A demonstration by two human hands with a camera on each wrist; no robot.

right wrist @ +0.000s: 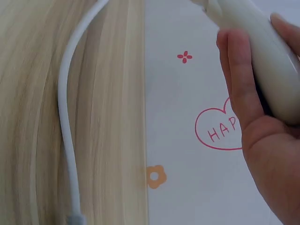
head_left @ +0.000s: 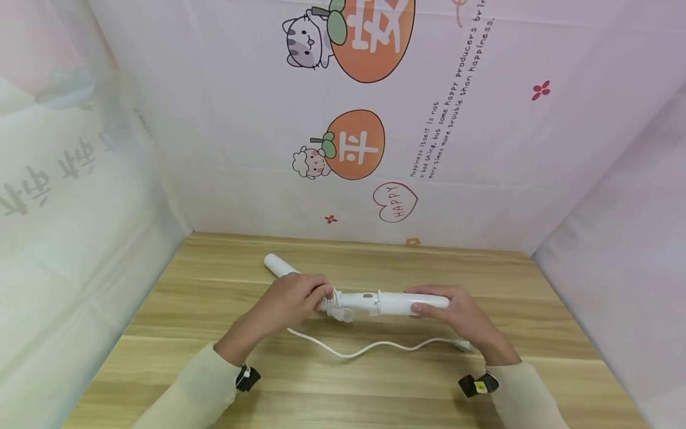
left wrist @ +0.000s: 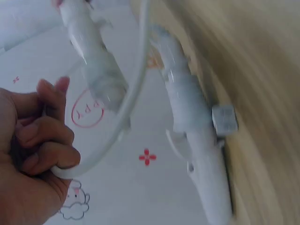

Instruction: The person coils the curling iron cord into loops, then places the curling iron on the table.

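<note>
In my right hand [head_left: 455,307] I hold a white wand-shaped appliance [head_left: 399,302] by its smooth, rounded end, fingers along one side and thumb on the other. My left hand [head_left: 295,298] is at its opposite end, fingers curled on the white power cord [left wrist: 101,152]. Loops of cord [head_left: 333,305] bunch beside those fingers. The cord's loose length [head_left: 348,356] curves below both hands toward a small plug [head_left: 463,345]. A second white wand-shaped piece [left wrist: 204,164] with a curved lever lies beyond the left hand, partly hidden by it in the head view.
A wood-grain table [head_left: 225,387] lies under the hands. Printed cloth [head_left: 252,149] rises along its back edge, and pale fabric walls [head_left: 64,208] enclose both sides. Dark straps with small devices [head_left: 477,386] sit on both wrists.
</note>
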